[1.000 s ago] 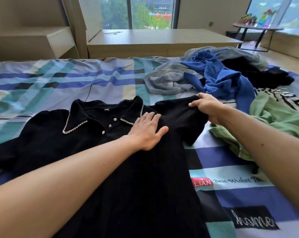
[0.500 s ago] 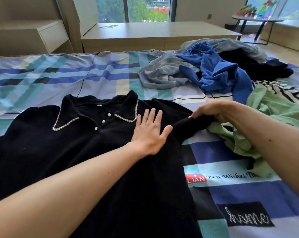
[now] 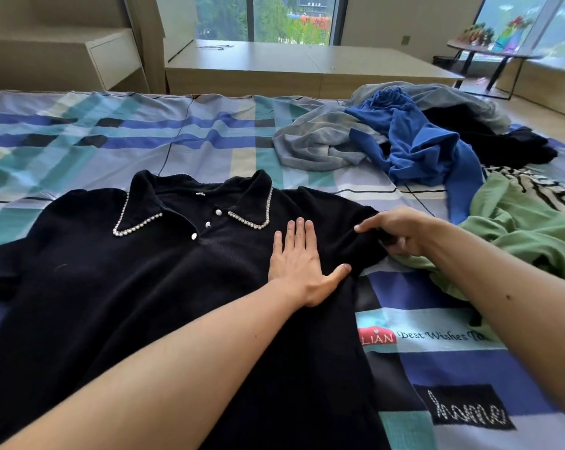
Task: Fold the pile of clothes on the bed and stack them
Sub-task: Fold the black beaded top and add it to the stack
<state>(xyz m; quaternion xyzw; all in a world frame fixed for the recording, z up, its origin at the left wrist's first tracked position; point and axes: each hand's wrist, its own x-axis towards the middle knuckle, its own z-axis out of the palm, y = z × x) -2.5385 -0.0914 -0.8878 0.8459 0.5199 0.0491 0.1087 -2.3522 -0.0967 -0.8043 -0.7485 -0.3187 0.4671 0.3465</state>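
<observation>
Shirt [image 3: 144, 287] is lying flat on the bed [image 3: 209, 131], collar toward 12 o'clock. Left hand [image 3: 299, 264] is pressing on it, fingers straight. Right hand [image 3: 401, 230], at 3 o'clock of the left, is pinching the sleeve [image 3: 349, 222], the nearer hand for folding it toward 9 o'clock.

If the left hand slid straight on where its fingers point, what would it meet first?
The left hand would cross the shoulder of the black shirt, then bare bedsheet, then probably reach the crumpled grey garment.
</observation>
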